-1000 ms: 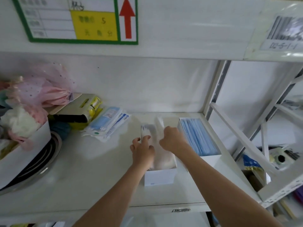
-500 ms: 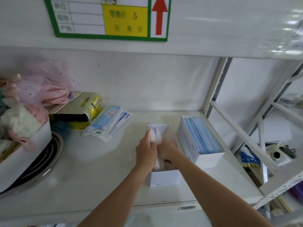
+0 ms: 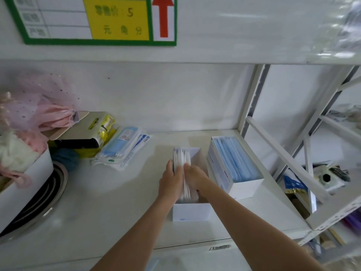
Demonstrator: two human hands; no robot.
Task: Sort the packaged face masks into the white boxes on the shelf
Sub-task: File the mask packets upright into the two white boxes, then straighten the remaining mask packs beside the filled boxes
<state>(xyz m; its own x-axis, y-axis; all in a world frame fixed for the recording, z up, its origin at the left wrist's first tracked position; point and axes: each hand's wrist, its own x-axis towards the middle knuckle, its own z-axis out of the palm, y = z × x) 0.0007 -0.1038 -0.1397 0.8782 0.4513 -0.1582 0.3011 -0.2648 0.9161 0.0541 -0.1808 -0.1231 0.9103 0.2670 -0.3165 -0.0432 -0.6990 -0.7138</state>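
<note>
Both hands hold one stack of white masks (image 3: 182,165) between them — left hand (image 3: 169,181) pressing its left face, right hand (image 3: 196,178) its right. The stack stands on edge in the middle box (image 3: 190,212), long axis running front-to-back.

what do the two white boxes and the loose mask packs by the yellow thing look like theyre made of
Both white boxes look like thin matte cardboard: flat folded walls, crisp edges, no shine. The loose mask packs look like clear glossy plastic film over blue masks: crinkled edges, glare, printed labels. Exact film type can't be told.
</note>
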